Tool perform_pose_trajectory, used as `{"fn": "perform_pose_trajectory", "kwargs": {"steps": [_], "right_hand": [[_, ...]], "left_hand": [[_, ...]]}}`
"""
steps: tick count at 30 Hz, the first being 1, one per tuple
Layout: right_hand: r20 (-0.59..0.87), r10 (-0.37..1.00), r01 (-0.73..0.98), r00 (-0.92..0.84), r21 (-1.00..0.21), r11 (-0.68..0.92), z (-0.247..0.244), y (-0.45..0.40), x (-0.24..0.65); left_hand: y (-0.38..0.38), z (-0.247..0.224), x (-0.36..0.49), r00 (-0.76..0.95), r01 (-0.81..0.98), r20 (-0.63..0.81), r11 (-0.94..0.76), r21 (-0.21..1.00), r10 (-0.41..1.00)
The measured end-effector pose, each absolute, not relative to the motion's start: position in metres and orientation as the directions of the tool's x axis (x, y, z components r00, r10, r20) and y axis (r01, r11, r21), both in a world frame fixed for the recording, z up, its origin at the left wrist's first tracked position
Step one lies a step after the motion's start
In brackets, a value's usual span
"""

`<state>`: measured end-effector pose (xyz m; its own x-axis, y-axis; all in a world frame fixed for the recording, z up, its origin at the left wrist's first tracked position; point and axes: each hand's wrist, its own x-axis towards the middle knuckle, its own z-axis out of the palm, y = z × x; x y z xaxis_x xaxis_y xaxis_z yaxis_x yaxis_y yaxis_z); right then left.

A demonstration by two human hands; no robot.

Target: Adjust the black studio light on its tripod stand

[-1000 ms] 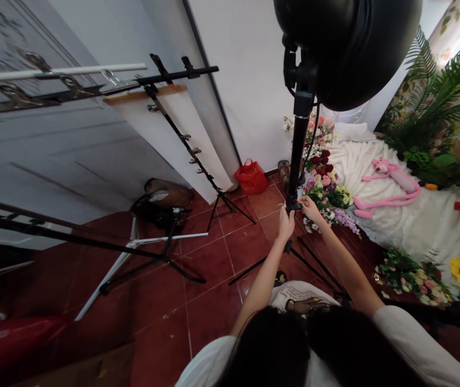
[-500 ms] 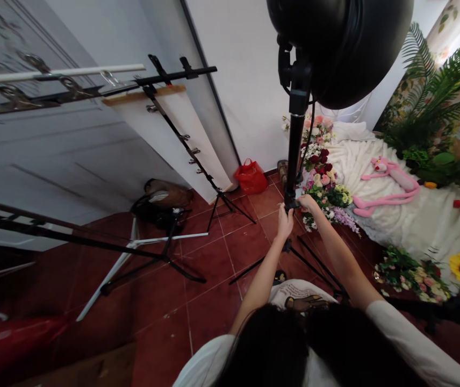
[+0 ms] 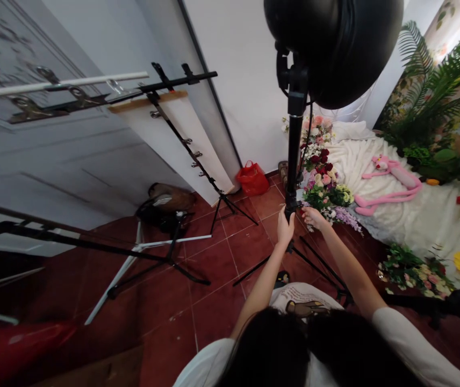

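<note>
A black light stand (image 3: 293, 145) rises in front of me, with a large black lamp head (image 3: 335, 48) on top. My left hand (image 3: 285, 228) is wrapped round the stand at its dark collar (image 3: 292, 204). Just right of the collar is my right hand (image 3: 314, 218), its fingers bent and drawn together; whether they pinch a small knob or anything else is too small to tell. The stand's thin black legs (image 3: 316, 263) spread over the floor below my hands.
Black and white stands with clips and a white backdrop sheet (image 3: 198, 145) stand left. A red bag (image 3: 253, 178) sits by the wall. Flowers (image 3: 322, 177), a cream blanket (image 3: 399, 215) and a pink plush toy (image 3: 399, 180) lie right. More stand legs (image 3: 153, 252) cross the red-tiled floor.
My right hand has come a little away from the collar, to the right and down. My left hand stays on the stand. The view has shifted slightly.
</note>
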<state>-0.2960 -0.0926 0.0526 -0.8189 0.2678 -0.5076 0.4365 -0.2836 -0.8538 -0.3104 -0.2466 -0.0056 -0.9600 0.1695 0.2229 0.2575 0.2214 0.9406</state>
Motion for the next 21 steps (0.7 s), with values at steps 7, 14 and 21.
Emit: {"fn": "perform_pose_trajectory", "kwargs": {"steps": [7, 14, 21], "right_hand": [[-0.657, 0.365, 0.319, -0.660, -0.685, -0.655, -0.009, -0.072, -0.161], [-0.691, 0.544, -0.094, -0.476, -0.575, -0.813, -0.031, -0.057, -0.032], [-0.568, 0.689, -0.589, -0.451, -0.391, -0.708, -0.019, -0.068, 0.063]], "left_hand": [[-0.239, -0.083, -0.249, -0.962, -0.175, -0.230, 0.315, 0.933, 0.148], [-0.154, -0.086, -0.168, -0.569, -0.044, -0.251, 0.276, 0.960, 0.783], [-0.047, -0.023, -0.082, -0.036, 0.050, 0.072, -0.070, 0.996, 0.997]]}}
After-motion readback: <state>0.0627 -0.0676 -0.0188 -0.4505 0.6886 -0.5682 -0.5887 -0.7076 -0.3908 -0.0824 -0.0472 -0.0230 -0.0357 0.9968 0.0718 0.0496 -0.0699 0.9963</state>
